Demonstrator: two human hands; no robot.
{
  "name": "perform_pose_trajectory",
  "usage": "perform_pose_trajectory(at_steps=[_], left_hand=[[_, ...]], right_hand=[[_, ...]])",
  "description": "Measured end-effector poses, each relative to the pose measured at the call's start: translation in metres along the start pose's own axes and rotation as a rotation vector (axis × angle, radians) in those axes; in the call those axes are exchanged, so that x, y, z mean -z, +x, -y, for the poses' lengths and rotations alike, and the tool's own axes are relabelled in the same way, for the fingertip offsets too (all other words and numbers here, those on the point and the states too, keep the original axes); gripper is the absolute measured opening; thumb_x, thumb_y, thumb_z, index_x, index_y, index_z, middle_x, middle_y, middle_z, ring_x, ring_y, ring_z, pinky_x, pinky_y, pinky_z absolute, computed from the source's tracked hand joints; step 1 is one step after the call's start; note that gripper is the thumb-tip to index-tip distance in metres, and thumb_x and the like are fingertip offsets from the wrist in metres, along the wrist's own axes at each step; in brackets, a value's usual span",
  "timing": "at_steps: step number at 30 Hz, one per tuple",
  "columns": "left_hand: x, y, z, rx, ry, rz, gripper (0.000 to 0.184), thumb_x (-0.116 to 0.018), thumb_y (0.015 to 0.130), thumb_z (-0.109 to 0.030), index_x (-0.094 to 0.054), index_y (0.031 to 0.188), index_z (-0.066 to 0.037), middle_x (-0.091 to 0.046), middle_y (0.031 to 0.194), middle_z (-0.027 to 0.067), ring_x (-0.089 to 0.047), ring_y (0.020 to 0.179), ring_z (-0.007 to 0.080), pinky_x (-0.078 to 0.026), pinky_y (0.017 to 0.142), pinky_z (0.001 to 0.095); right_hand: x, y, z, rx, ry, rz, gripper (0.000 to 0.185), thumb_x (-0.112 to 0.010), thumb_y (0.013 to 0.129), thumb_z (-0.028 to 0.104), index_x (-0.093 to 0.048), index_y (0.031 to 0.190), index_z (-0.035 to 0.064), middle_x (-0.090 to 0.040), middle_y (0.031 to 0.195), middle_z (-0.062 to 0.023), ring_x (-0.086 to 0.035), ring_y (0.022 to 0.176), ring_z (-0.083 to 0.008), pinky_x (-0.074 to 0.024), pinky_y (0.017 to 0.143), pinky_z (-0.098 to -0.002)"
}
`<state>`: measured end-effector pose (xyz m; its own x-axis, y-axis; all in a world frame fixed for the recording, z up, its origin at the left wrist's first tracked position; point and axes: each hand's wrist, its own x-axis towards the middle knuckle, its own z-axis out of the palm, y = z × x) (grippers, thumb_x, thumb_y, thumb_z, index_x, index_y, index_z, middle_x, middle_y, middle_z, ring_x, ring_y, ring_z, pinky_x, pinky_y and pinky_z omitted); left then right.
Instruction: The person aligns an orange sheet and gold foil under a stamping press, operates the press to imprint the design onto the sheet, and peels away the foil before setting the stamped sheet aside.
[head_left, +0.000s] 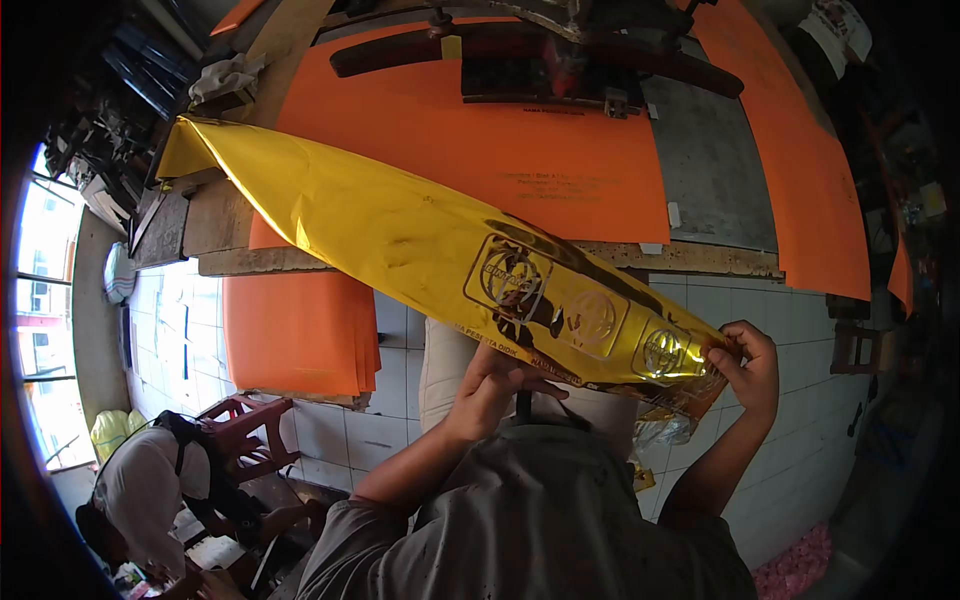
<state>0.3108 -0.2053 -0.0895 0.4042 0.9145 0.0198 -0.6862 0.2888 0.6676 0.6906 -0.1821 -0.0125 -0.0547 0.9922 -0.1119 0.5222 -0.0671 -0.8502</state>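
Observation:
A long sheet of shiny gold foil [370, 225] stretches from the upper left of the view down to the right, over the table's front edge. Cut-out emblem outlines and lettering show along its lower right part. My right hand [748, 368] grips the foil's right end, thumb on top. My left hand [497, 392] is at the foil's lower edge near the middle, its fingers partly beneath the foil. Behind the foil, a printed orange sheet [400, 130] lies on the table under a dark metal press [560, 60].
More orange sheets [300, 335] are stacked at the lower left, and another long orange sheet [800, 180] lies at the right. A person [150, 480] bends near a red stool [255, 435] at the lower left. A crumpled cloth [225, 78] sits at the back left.

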Motion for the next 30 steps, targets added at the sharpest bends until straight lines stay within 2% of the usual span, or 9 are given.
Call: perform_pose_trajectory(at_steps=[3,7,15,18,27,30], left_hand=[[0.003,-0.001,0.003,-0.001,0.004,0.005,0.054,-0.046,0.105,-0.019,-0.025,0.153,-0.003,-0.053,0.141,0.0226,-0.063,0.121,0.0385,-0.058,0.094,0.0541],[0.004,0.0,0.002,0.001,0.009,0.024,0.054,-0.044,0.106,-0.016,-0.023,0.154,-0.003,-0.051,0.143,0.0222,-0.062,0.123,0.0389,-0.058,0.094,0.0528],[0.003,0.002,0.001,-0.034,0.064,-0.001,0.056,-0.041,0.105,-0.012,-0.021,0.156,-0.001,-0.042,0.151,0.0207,-0.058,0.128,0.0378,-0.057,0.096,0.0504],[0.005,0.001,0.004,-0.034,0.063,-0.014,0.056,-0.042,0.105,-0.013,-0.022,0.156,-0.002,-0.042,0.152,0.0205,-0.057,0.129,0.0371,-0.057,0.096,0.0501],[0.007,0.0,0.002,-0.046,0.07,-0.043,0.053,-0.046,0.107,-0.019,-0.028,0.154,-0.001,-0.046,0.148,0.0204,-0.06,0.123,0.0346,-0.058,0.092,0.0482],[0.001,0.001,-0.005,-0.077,0.059,-0.07,0.052,-0.048,0.107,-0.021,-0.031,0.152,0.0,-0.049,0.146,0.0203,-0.061,0.121,0.0335,-0.058,0.091,0.048]], right_hand=[[0.0,0.001,0.001,0.0,-0.013,0.001,0.023,-0.079,0.084,0.015,-0.067,0.096,-0.001,-0.067,0.079,-0.0022,-0.056,0.069,-0.0065,-0.0446,0.066,-0.0247],[0.003,0.002,-0.001,0.014,-0.06,0.023,0.028,-0.078,0.088,0.023,-0.063,0.095,-0.0001,-0.068,0.081,-0.0033,-0.06,0.069,-0.0075,-0.0463,0.065,-0.0244],[0.002,0.002,0.005,0.004,-0.037,0.028,0.03,-0.078,0.089,0.025,-0.063,0.095,-0.0002,-0.069,0.081,-0.0039,-0.061,0.069,-0.0075,-0.0472,0.065,-0.0247],[0.002,0.001,0.001,-0.01,0.021,0.028,0.025,-0.079,0.086,0.017,-0.065,0.097,-0.0019,-0.07,0.082,-0.0048,-0.062,0.072,-0.0077,-0.0478,0.065,-0.0243],[-0.003,0.001,0.01,0.009,-0.008,0.052,0.021,-0.078,0.088,0.011,-0.064,0.096,-0.0026,-0.071,0.082,-0.0066,-0.065,0.069,-0.0088,-0.0505,0.067,-0.0249],[-0.007,0.0,0.013,-0.044,0.042,0.061,0.022,-0.078,0.087,0.011,-0.064,0.096,-0.0029,-0.071,0.082,-0.0062,-0.065,0.07,-0.0085,-0.0508,0.067,-0.0247]])
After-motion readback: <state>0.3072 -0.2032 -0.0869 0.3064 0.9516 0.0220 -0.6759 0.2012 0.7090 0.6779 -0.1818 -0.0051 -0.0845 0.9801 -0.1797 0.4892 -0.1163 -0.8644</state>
